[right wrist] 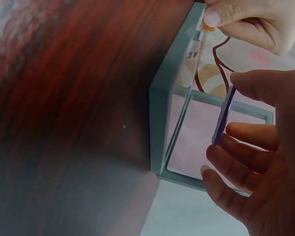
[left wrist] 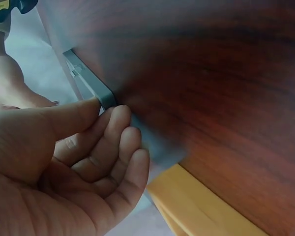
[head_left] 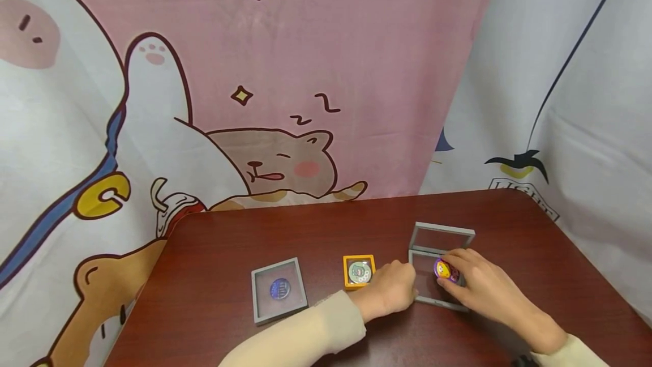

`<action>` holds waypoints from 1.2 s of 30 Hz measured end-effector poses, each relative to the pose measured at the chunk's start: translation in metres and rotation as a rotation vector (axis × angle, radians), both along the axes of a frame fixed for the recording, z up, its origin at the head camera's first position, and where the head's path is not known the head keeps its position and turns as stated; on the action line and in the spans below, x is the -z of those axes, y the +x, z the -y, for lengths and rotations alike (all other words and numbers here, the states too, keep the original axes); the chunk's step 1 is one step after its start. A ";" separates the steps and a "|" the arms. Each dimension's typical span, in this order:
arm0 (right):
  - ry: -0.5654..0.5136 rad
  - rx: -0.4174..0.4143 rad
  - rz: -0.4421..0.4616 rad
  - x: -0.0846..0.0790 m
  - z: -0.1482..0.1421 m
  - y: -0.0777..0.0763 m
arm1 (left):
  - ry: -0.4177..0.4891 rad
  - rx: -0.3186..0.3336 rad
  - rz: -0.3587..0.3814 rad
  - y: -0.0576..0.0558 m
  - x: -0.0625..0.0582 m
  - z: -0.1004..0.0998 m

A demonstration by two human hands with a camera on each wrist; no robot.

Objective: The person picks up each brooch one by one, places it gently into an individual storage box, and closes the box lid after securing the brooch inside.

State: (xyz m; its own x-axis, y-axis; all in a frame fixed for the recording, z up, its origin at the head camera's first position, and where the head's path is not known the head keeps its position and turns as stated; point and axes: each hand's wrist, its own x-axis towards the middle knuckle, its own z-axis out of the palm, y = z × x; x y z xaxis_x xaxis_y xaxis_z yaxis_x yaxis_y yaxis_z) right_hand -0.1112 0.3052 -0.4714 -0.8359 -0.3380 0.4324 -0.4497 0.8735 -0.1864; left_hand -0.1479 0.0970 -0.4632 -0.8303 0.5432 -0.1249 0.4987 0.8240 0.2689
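Note:
A hinged grey display case (head_left: 440,303) lies on the table with its lid (head_left: 443,225) raised at the far side. At its left edge, my left hand (head_left: 394,287) pinches the frame between thumb and curled fingers, and the left wrist view shows the frame's grey corner (left wrist: 104,96) at the thumb tip. My right hand (head_left: 481,282) holds a round purple badge (head_left: 443,269) with a yellow figure over the case. Seen edge-on in the right wrist view, the thin badge (right wrist: 223,115) sits between thumb and fingers, apart from the frame.
Left of my left hand is a small orange case (head_left: 345,276) with a pale green round badge (head_left: 360,272) inside. Farther left lies a closed grey case (head_left: 253,293) holding a blue disc (head_left: 279,289). A printed cloth (head_left: 387,72) hangs behind the brown table (head_left: 219,242).

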 end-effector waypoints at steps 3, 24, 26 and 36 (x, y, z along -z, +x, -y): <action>-0.002 -0.020 -0.006 0.004 0.002 -0.002 | 0.007 0.014 -0.015 -0.002 0.010 0.000; 0.065 -0.085 -0.004 0.018 0.006 -0.007 | 0.017 0.006 -0.008 0.006 -0.004 0.004; 0.066 -0.100 -0.024 0.020 0.006 -0.008 | 0.018 0.007 -0.005 0.005 -0.003 0.004; 0.040 -0.096 -0.064 -0.002 0.004 -0.002 | 0.010 -0.010 0.027 0.006 -0.005 0.003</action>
State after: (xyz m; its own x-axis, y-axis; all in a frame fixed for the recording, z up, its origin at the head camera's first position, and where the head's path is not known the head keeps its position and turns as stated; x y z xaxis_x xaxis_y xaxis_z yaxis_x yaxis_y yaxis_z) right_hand -0.1135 0.3014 -0.4697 -0.7698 -0.4335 0.4684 -0.5415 0.8321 -0.1200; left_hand -0.1417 0.0938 -0.4584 -0.8319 0.5365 -0.1418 0.4831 0.8259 0.2906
